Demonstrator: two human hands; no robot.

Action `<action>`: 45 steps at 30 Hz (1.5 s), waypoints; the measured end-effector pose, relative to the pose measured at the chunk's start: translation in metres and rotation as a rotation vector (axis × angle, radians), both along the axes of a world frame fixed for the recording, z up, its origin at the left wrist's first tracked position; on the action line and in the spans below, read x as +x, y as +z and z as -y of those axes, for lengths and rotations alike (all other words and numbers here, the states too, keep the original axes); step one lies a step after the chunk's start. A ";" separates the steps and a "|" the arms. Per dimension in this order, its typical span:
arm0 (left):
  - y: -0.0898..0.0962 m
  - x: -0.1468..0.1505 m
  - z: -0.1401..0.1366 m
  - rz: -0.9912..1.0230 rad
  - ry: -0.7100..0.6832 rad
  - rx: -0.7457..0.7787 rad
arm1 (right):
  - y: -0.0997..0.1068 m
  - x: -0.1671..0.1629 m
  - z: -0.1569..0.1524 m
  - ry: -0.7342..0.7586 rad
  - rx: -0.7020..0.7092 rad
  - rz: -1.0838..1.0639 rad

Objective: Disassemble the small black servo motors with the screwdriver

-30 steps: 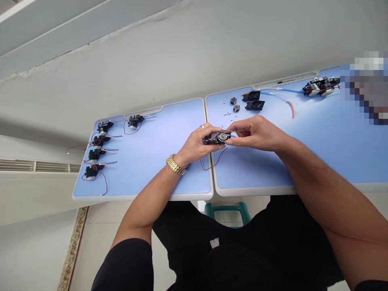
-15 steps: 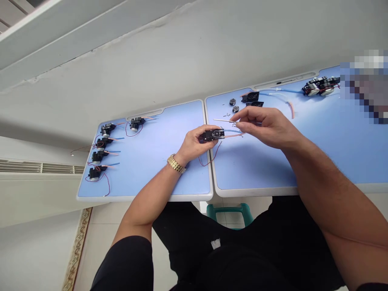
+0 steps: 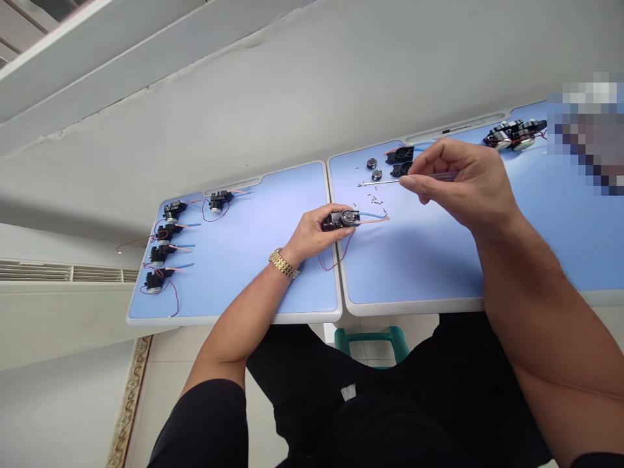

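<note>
My left hand (image 3: 312, 229) is closed around a small black pump (image 3: 347, 219) with a blue and a pink tube and a red-black wire, held low over the seam between two tables. In my right hand (image 3: 465, 185) is a screwdriver (image 3: 383, 183), its thin shaft pointing left above the right table; my fingers partly cover the handle. Loose screws (image 3: 376, 201) lie scattered below the shaft. Beyond it sit two small round dark parts (image 3: 377, 175) and two black housings (image 3: 400, 155), one partly behind my right hand.
On the left table (image 3: 273, 286) several similar pumps (image 3: 155, 281) with tubes and wires stand along the left side. A cluster of motor units (image 3: 517, 135) rests at the far right, beside a pixelated area. A pen (image 3: 455, 129) lies in the back groove. Behind rises a wall.
My right hand has moved up and right, and the screwdriver shaft now lies farther from the pump. More of the screws show. My left hand and the pump have hardly moved.
</note>
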State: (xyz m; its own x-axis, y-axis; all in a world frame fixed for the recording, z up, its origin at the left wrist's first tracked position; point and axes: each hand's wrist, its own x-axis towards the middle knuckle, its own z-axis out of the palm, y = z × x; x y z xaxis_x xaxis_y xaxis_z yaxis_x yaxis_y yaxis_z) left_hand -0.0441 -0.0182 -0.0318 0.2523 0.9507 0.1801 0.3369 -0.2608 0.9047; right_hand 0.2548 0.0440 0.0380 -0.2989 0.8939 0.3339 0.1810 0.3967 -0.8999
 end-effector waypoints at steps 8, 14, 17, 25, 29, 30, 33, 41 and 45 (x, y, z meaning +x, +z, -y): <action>0.001 0.001 0.000 -0.001 0.034 -0.006 | -0.003 -0.012 0.007 -0.001 -0.098 -0.003; 0.001 0.002 -0.001 -0.001 0.056 -0.028 | 0.002 -0.017 0.009 0.035 -0.043 -0.074; 0.002 0.002 0.000 0.000 0.052 -0.026 | 0.001 -0.016 0.009 0.012 -0.036 -0.029; 0.001 0.001 0.000 0.015 0.040 -0.023 | -0.006 -0.013 0.008 -0.003 -0.012 0.082; 0.001 0.001 -0.001 0.020 0.033 -0.021 | -0.007 -0.014 0.008 -0.006 0.006 0.077; 0.000 0.001 -0.001 0.020 0.032 -0.019 | -0.007 -0.015 0.008 -0.006 0.015 0.075; 0.000 0.000 -0.002 0.009 0.037 -0.014 | -0.008 -0.016 0.009 -0.020 0.029 0.075; 0.001 0.002 -0.001 0.003 0.036 -0.016 | -0.007 -0.015 0.010 -0.012 0.047 0.116; 0.002 0.002 0.000 -0.031 0.036 -0.027 | -0.005 -0.011 0.011 0.044 0.137 0.217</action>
